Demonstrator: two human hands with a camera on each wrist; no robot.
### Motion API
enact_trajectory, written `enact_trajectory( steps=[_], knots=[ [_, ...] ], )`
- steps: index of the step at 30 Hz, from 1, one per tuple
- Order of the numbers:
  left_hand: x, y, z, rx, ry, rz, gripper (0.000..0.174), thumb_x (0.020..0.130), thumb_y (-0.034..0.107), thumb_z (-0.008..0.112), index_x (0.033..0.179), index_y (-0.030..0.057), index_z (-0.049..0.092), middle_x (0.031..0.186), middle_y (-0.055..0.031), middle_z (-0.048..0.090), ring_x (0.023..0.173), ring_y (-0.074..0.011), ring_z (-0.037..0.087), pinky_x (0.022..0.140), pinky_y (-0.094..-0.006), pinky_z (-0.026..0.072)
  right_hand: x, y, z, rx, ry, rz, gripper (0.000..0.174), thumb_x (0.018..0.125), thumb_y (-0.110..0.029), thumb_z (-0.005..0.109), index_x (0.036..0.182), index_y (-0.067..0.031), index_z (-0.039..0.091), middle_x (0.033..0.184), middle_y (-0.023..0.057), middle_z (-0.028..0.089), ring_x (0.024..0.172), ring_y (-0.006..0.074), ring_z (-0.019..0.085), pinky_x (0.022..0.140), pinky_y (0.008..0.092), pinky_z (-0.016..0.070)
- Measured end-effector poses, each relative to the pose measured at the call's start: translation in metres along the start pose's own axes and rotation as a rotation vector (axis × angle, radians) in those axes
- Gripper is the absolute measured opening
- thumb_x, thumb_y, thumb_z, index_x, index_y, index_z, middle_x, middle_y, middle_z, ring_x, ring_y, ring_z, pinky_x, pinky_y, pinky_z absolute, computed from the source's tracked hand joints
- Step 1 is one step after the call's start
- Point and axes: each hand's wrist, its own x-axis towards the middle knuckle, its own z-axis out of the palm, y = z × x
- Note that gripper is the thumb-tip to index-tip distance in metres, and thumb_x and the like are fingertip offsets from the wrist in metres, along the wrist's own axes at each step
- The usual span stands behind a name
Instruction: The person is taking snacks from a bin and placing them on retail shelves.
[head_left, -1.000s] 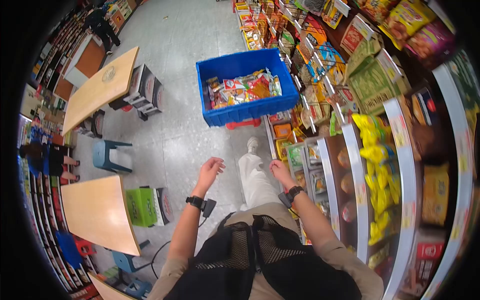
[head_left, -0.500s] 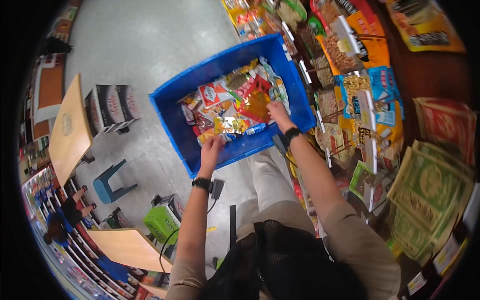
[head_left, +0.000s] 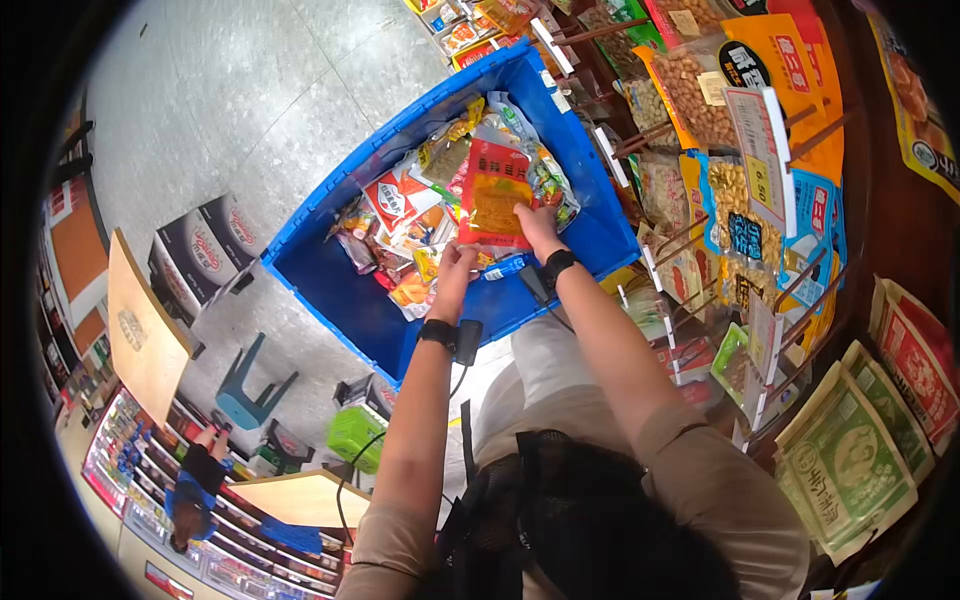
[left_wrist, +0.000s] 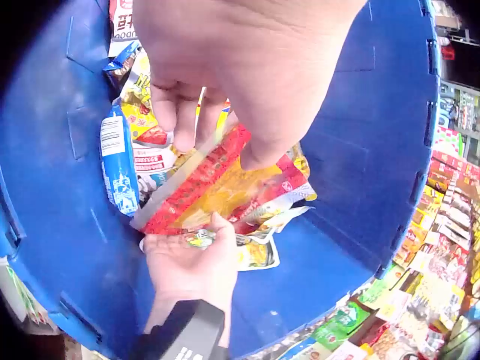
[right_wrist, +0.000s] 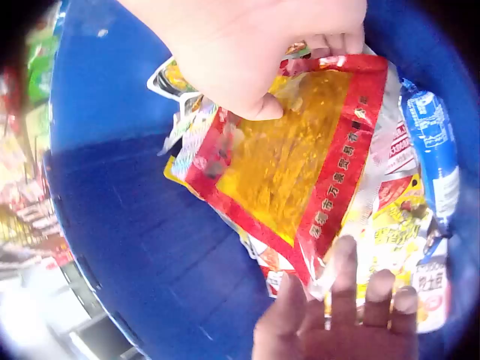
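In the head view the right hand point(head_left: 540, 228) grips the near right side of a red packet with a yellow-orange window point(head_left: 497, 195), its thumb on top. The packet point(right_wrist: 289, 157) lies tilted over other snack bags, its lower side off the pile in the right wrist view. Beside its near left corner is the left hand point(head_left: 455, 270); the right wrist view shows this hand point(right_wrist: 345, 326) with fingers spread and fairly straight, thumb apart. A blue packet point(head_left: 505, 267) lies near both hands. All are within a blue bin point(head_left: 330, 220).
Hanging snack bags point(head_left: 745, 215) and price-tag hooks stand close on the right. Green paper bags point(head_left: 840, 465) are at lower right. On the left are a printed carton point(head_left: 205, 255), a blue stool point(head_left: 250, 395), wooden tabletops point(head_left: 140, 330) and a person in blue point(head_left: 190, 495).
Both hands have moved forward from in front of the body into the bin, which now appears closer. The right hand has taken hold of the red packet; the left has moved rightward to its corner.
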Motion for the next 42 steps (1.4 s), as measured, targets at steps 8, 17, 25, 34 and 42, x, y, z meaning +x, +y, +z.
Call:
enact_trajectory(
  steps=[8, 17, 25, 34, 42],
  knots=[
    [-0.04, 0.044, -0.035, -0.049, -0.06, 0.082, 0.009, 0.092, 0.014, 0.056, 0.1, 0.0093, 0.058, 0.092, 0.001, 0.063, 0.078, -0.0077, 0.059, 0.069, -0.0222, 0.046, -0.055, -0.056, -0.057, 0.769, -0.849, -0.064, 0.038, 0.091, -0.008, 0.059, 0.128, -0.0019, 0.054, 0.121, 0.0084, 0.062, 0.111, 0.0172, 0.059, 0.096, 0.0323, 0.0465],
    [-0.169, 0.093, -0.047, 0.224, -0.238, 0.242, 0.034, 0.086, 0.023, 0.071, 0.112, 0.0052, 0.06, 0.087, 0.0011, 0.062, 0.073, -0.0072, 0.054, 0.064, -0.0238, 0.0431, -0.151, -0.1, -0.086, 0.572, -1.209, -0.137, 0.064, 0.084, -0.003, 0.066, 0.142, -0.006, 0.041, 0.133, 0.0058, 0.055, 0.122, 0.0175, 0.051, 0.104, 0.0345, 0.0404],
    [-0.238, 0.12, -0.124, 0.086, -0.242, 0.399, 0.054, 0.083, 0.006, 0.074, 0.13, 0.0005, 0.048, 0.123, -0.0096, 0.061, 0.112, -0.0178, 0.059, 0.096, -0.0318, 0.0476, -0.272, -0.163, -0.087, 0.27, -1.323, -0.476, 0.073, 0.086, -0.007, 0.067, 0.149, -0.0029, 0.028, 0.147, 0.0078, 0.041, 0.135, 0.0165, 0.037, 0.112, 0.0341, 0.0292],
    [-0.217, 0.128, -0.325, 0.179, -0.287, 0.417, 0.043, 0.088, 0.011, 0.07, 0.125, 0.0018, 0.052, 0.111, -0.006, 0.066, 0.097, -0.0128, 0.063, 0.082, -0.0269, 0.051, -0.387, -0.145, 0.094, 0.08, -1.045, -0.501, 0.038, 0.088, -0.025, 0.071, 0.117, -0.0043, 0.058, 0.095, 0.0008, 0.066, 0.081, 0.0081, 0.06, 0.069, 0.0248, 0.0507],
    [-0.284, 0.169, -0.512, 0.104, -0.225, 0.499, 0.042, 0.087, 0.01, 0.071, 0.123, 0.0018, 0.051, 0.102, -0.0037, 0.067, 0.083, -0.0099, 0.063, 0.068, -0.0247, 0.0512, -0.534, -0.243, 0.215, -0.549, -0.962, -0.89, 0.037, 0.089, -0.04, 0.066, 0.09, -0.0035, 0.069, 0.073, 0.0041, 0.069, 0.07, 0.0138, 0.065, 0.069, 0.0292, 0.0508]
  ],
)
